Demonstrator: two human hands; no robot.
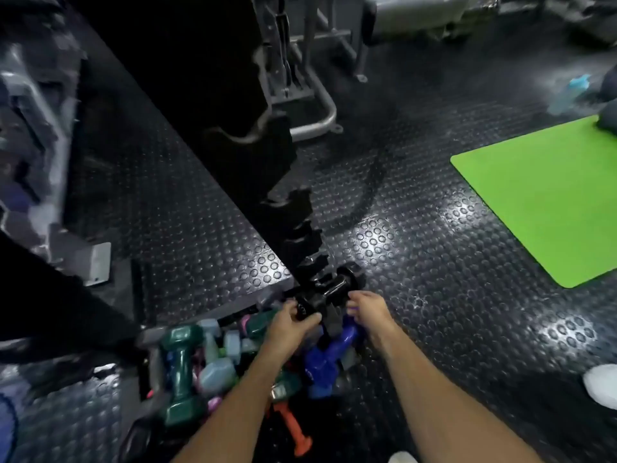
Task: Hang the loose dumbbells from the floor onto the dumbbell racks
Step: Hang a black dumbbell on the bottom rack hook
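A black dumbbell (337, 286) lies across the lowest cradle of the tall black dumbbell rack (293, 195), which rises from the floor toward the upper left. My left hand (289, 324) grips the dumbbell's near end. My right hand (365, 309) is beside its far end with curled fingers touching a blue dumbbell (329, 354) below. A pile of loose dumbbells sits at the rack's foot: a dark green one (180, 372), pale grey ones (217, 374), pink ones and an orange one (293, 426).
A green mat (541, 198) lies on the studded black rubber floor (417, 269) to the right. A grey metal machine frame (314, 121) stands behind the rack. Another rack with weights (36, 162) is at the left. A white shoe (602, 385) is at the right edge.
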